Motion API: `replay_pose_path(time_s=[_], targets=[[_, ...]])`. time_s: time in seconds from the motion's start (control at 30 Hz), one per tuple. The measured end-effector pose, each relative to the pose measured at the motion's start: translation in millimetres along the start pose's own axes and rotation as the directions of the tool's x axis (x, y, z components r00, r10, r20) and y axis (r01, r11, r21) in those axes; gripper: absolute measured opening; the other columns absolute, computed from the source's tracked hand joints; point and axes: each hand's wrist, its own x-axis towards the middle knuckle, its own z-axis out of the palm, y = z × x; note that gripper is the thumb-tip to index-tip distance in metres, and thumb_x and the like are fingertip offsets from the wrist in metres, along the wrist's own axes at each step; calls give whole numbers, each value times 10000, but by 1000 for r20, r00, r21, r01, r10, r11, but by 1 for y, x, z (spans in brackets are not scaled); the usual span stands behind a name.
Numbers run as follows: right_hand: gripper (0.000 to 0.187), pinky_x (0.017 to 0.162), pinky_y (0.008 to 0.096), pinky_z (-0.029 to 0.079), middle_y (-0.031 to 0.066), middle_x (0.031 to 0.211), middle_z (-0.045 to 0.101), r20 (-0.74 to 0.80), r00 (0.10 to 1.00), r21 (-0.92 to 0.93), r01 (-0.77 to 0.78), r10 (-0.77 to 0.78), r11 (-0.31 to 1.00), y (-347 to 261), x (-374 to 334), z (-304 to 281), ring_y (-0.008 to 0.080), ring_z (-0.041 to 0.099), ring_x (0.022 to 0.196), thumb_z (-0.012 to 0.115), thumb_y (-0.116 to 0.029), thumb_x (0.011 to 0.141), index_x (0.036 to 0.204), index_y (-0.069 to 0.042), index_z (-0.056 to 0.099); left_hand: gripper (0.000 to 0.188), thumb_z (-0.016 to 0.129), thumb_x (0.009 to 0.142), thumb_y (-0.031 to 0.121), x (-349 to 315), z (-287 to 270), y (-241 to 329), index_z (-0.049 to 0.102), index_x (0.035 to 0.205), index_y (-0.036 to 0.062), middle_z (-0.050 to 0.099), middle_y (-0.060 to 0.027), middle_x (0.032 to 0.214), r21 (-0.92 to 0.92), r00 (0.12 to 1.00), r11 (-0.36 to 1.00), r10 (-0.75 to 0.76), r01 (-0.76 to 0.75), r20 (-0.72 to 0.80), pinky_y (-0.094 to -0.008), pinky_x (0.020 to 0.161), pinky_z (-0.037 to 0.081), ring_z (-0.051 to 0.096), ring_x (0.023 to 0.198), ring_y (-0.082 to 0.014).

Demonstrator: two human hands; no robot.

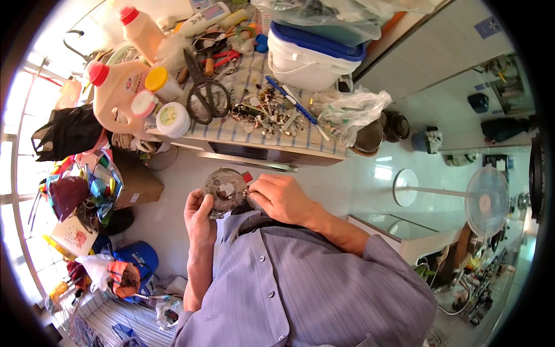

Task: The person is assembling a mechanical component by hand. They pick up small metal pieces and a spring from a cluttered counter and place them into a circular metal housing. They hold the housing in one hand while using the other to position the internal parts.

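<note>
In front of my chest is a shallow, round grey-brown dish (pixel 221 181), with pale and dark bits in its middle. My left hand (pixel 199 215) grips its left rim, thumb on top. My right hand (pixel 283 198) is closed in a pinch at the dish's right edge. What those fingertips hold is too small to make out. A small red piece (pixel 247 177) shows just beyond them, by the rim. On the cabinet top ahead, a heap of small metal parts (pixel 272 110) lies near a blue pen (pixel 296 103) and large dark scissors (pixel 207 92).
A pink jug with a red cap (pixel 118 95) and lidded jars (pixel 173 119) crowd the cabinet's left side. At its right stand a white bucket (pixel 306 63) and a clear plastic bag (pixel 355 113). A cardboard box (pixel 139 179) sits left; a fan (pixel 487 201) stands right.
</note>
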Motion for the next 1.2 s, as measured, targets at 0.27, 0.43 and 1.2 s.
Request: replay_pose_path(time_s=[0.27, 0.43, 1.2], targets=[[80, 681, 407, 524, 128, 883, 658, -226, 963, -184, -188, 145, 965, 19, -19, -31, 329, 652, 785, 726, -45, 869, 913, -5, 674, 123, 638, 979, 3, 24, -18, 10, 619, 1098, 26, 707, -83, 1061, -93, 985, 981, -166, 170, 49, -357, 872, 587, 697, 952, -183], [87, 694, 414, 519, 138, 888, 635, -330, 924, -170, -262, 195, 950, 17, -2, -30, 342, 644, 800, 715, -29, 875, 954, -4, 691, 134, 608, 1001, 32, 34, -18, 21, 606, 1135, 27, 703, -101, 1095, -160, 962, 952, -241, 260, 124, -399, 928, 575, 693, 996, -211], [119, 690, 440, 524, 176, 910, 678, -488, 809, -216, -475, 327, 853, 45, -68, -68, 392, 646, 805, 649, 11, 874, 988, -8, 675, 485, 627, 1008, 192, 48, 8, 6, 474, 1450, 63, 587, -102, 1409, -282, 884, 866, -308, 414, 352, -479, 1127, 443, 575, 1294, -278]])
